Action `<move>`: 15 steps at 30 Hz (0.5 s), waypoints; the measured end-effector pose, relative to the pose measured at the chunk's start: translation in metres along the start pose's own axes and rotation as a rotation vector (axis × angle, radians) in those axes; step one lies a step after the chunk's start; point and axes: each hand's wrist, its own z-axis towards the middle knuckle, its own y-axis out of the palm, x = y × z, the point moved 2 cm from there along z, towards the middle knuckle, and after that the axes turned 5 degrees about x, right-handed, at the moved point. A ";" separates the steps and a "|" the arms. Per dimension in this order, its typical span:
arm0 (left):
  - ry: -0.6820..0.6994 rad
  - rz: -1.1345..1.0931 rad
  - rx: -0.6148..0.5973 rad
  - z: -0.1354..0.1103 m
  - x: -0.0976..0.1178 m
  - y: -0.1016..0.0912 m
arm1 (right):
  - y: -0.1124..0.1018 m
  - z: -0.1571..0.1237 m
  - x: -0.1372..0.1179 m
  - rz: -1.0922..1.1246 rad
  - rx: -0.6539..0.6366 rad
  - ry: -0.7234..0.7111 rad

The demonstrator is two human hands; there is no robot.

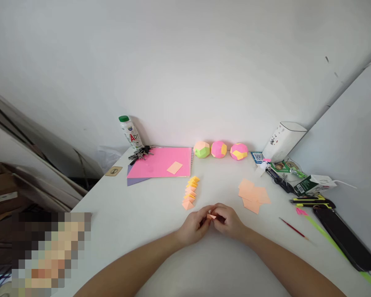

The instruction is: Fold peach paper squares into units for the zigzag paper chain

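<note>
Both my left hand (194, 226) and my right hand (228, 221) pinch a small folded piece of peach paper (211, 216) between their fingertips, just above the white table. Most of the paper is hidden by the fingers. Just beyond my left hand lies a row of folded paper pieces (190, 193) in peach and yellow-orange, nested closely together. Several flat peach paper sheets (253, 195) overlap to the right, past my right hand. One more peach sheet (174, 167) rests on a pink folder (160, 159).
Along the wall stand three faceted paper balls (219, 149), with a white bottle (130, 131) and keys (141, 153) to their left. At right are a white container (282, 142), a small box (314, 185), a utility knife (312, 201), a thin brush (293, 228) and a black case (346, 237).
</note>
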 end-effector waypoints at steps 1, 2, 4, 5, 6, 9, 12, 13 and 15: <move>0.006 0.017 -0.010 0.000 0.002 0.000 | 0.000 0.000 0.000 -0.005 -0.006 -0.002; 0.012 0.028 -0.017 0.001 0.003 0.000 | 0.000 0.000 -0.001 -0.006 -0.015 -0.006; 0.015 0.028 -0.022 0.001 0.006 -0.001 | -0.001 -0.001 -0.001 0.003 -0.033 -0.018; 0.009 0.016 -0.025 0.002 0.006 -0.001 | -0.001 -0.001 -0.002 0.010 -0.037 -0.022; -0.003 -0.003 -0.029 0.002 0.006 -0.001 | -0.001 -0.001 -0.002 0.015 -0.034 -0.023; -0.053 -0.069 -0.028 0.002 0.006 -0.002 | 0.000 -0.002 -0.001 0.015 -0.011 -0.015; -0.087 -0.069 -0.019 0.001 0.005 -0.001 | 0.001 -0.001 -0.002 -0.010 -0.011 0.002; -0.088 -0.053 -0.022 0.001 0.005 -0.001 | 0.001 -0.001 -0.003 -0.023 -0.017 0.005; -0.076 -0.014 -0.029 0.001 0.004 0.000 | 0.001 -0.001 -0.004 -0.049 -0.029 0.001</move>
